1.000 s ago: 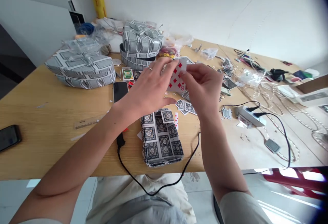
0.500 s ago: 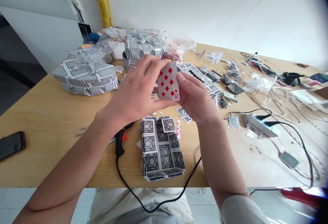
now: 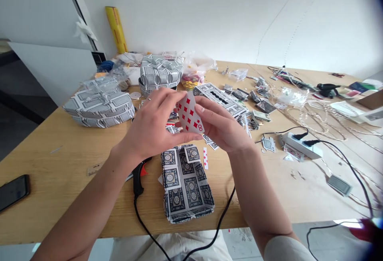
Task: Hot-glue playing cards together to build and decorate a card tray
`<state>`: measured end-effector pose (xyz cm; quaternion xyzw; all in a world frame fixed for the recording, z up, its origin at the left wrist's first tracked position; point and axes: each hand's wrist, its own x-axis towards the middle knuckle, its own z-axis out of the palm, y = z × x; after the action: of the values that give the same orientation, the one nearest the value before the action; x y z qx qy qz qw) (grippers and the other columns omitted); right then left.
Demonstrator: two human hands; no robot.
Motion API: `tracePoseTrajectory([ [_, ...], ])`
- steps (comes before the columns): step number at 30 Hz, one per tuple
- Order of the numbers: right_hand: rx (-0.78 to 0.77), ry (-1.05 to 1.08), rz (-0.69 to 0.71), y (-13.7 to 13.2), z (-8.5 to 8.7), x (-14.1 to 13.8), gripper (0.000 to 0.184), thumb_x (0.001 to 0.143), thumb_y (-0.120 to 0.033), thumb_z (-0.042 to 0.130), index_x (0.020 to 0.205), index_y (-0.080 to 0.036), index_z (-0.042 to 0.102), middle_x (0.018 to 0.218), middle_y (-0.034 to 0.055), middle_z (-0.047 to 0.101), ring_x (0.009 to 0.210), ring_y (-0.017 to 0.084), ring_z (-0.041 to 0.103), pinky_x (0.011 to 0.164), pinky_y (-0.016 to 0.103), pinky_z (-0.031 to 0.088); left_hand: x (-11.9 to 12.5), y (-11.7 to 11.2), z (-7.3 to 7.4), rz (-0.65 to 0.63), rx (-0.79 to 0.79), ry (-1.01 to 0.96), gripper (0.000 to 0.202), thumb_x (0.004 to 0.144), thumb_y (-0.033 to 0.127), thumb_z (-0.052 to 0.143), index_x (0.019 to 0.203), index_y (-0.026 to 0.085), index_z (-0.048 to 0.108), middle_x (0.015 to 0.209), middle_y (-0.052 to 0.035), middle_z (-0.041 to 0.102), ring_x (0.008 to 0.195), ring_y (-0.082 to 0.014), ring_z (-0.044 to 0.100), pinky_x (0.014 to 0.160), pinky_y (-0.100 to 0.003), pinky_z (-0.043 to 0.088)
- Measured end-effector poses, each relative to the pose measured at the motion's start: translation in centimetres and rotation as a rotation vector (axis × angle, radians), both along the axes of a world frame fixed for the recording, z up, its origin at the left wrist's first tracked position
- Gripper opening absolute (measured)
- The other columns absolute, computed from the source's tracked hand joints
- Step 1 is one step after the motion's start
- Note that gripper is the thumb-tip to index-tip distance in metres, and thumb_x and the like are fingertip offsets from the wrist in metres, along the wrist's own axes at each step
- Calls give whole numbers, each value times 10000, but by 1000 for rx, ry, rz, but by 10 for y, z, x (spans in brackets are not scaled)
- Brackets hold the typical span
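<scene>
Both hands hold one playing card (image 3: 190, 114), an eight of diamonds, face toward me above the table. My left hand (image 3: 152, 119) grips it with fingertips at the top edge and thumb at the bottom corner. On its right edge, the thumb of my right hand (image 3: 220, 123) presses, the fingers behind the card partly hidden. Below the hands lies an open box (image 3: 188, 185) covered in dark patterned card backs. Beside its left wall rests a black glue gun (image 3: 138, 179) with a red trigger, partly behind my left forearm.
Two card-covered boxes with bows stand at the back left, a round one (image 3: 100, 103) and another (image 3: 161, 71). A flat card panel (image 3: 221, 99) lies behind my right hand. A power strip (image 3: 302, 145), cords and card scraps cover the right; a phone (image 3: 13, 191) lies left.
The card has tilted, its lower edge now slanting between my hands. My view has shifted, so the table and boxes sit lower in the picture.
</scene>
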<state>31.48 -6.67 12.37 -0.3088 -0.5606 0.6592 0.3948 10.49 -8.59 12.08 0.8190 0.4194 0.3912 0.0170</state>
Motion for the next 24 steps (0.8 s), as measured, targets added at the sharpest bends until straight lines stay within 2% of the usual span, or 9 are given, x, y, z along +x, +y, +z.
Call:
tracePoseTrajectory([
  [4,-32,2,3,-2,1,1,359,882,-413,799,1192,-271,690,1087,49,780,936,250,770,888,431,653,3,-4,1,-6,-28,5,814,807,637,866,1497,316,580,1417,-109,643,1332,-353,628,1137,-515,554],
  [6,-41,0,-16,-1,0,1,308,868,-351,771,1152,-263,689,1054,38,771,924,241,756,882,425,645,4,-4,0,-16,-14,8,807,813,637,862,1499,316,581,1425,-109,641,1343,-355,619,1161,-521,536],
  [12,-75,-18,-27,0,-1,-1,307,816,-268,689,1122,-252,672,1025,37,760,860,228,729,808,408,632,7,-3,-2,-40,-17,21,817,807,606,878,1506,307,577,1408,-112,636,1337,-370,613,1174,-549,521],
  [15,-1,-53,-68,-2,-3,-2,315,793,-220,676,1105,-262,670,958,14,740,850,228,727,771,394,619,10,-3,-3,-52,-12,35,801,812,590,878,1501,311,581,1397,-123,630,1343,-384,606,1166,-562,527],
  [19,116,-122,-203,-1,-7,-4,391,760,-160,676,1137,-255,649,925,3,740,779,202,703,707,364,578,12,-6,-3,-37,10,68,665,873,544,830,1452,311,604,1374,-109,652,1337,-367,609,1172,-570,519],
  [22,136,-93,-235,0,-8,-4,353,804,-195,732,1146,-251,664,954,10,758,803,191,710,718,351,581,9,-5,-2,-51,13,38,580,897,518,817,1399,288,641,1338,-99,682,1296,-338,639,1140,-530,539],
  [24,157,-44,-222,-1,-7,-3,266,889,-316,757,1141,-251,707,1043,29,772,929,208,740,799,362,610,6,-2,-2,-35,-5,-22,509,905,520,813,1340,293,679,1293,-87,708,1248,-318,669,1093,-494,566],
])
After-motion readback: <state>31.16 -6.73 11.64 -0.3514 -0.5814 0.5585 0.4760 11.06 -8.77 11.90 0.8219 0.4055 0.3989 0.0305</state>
